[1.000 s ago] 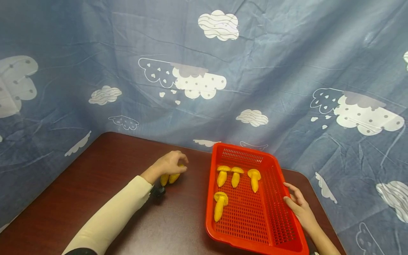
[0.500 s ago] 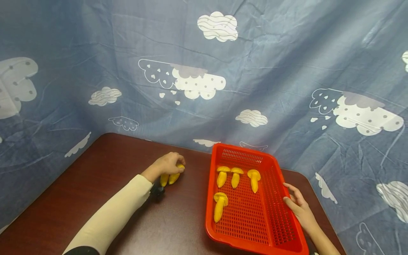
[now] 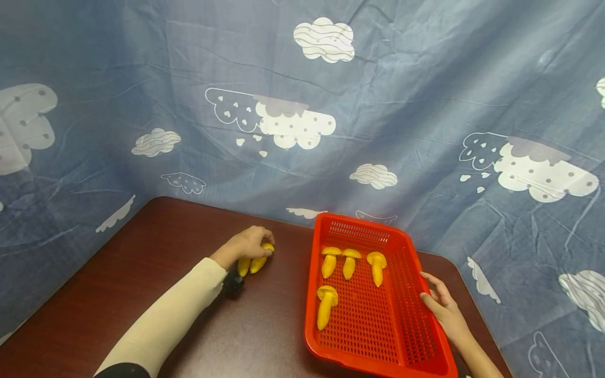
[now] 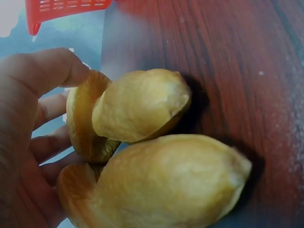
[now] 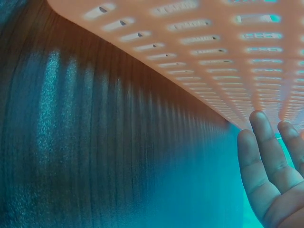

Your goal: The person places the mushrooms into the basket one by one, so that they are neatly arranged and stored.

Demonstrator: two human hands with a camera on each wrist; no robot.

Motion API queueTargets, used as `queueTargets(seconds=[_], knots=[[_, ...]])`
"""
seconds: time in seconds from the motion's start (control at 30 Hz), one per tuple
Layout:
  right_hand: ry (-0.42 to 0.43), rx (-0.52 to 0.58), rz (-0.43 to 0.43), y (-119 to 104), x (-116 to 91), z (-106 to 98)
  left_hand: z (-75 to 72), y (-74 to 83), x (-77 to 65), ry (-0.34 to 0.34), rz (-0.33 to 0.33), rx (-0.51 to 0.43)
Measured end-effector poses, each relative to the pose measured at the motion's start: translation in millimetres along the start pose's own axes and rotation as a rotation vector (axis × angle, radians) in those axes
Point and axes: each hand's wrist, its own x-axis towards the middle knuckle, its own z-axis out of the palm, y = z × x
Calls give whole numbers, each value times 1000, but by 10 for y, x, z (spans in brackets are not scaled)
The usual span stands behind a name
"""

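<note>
A blue-grey cloth printed with white clouds hangs behind and beside the dark red-brown tabletop where we find the work in hand. What has just changed is small: over the last second the left hand has drawn its fingers in, and its pose is nearly the same now as half a second ago. In the left wrist view we see the thumb on the edge of the nearer-to-basket mushroom's cap, with fingers behind it, so we read a pinch on that yellow mushroom. It lies on the tabletop beside a second mushroom, whose cap is close to the palm; we cannot tell whether they touch. For the work, we judge that the hold has been taken but no lift shows yet. Four more mushrooms lie apart from these two, inside the red basket, three toward its far end and one nearer us. The right hand is at the basket's right side, three fingers stretched out by the outer wall; whether thumb and forefinger pinch the rim, we cannot tell.
</note>
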Motion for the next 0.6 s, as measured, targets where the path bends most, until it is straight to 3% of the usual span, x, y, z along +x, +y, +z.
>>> queueTargets(seconds=[0.2,0.6], knots=[[-2,-9,11,2,0,-8,8,0,4,-12,-11,-20],[-7,-10,21,-21,-11,3,-35,10,20,18,38,-15]])
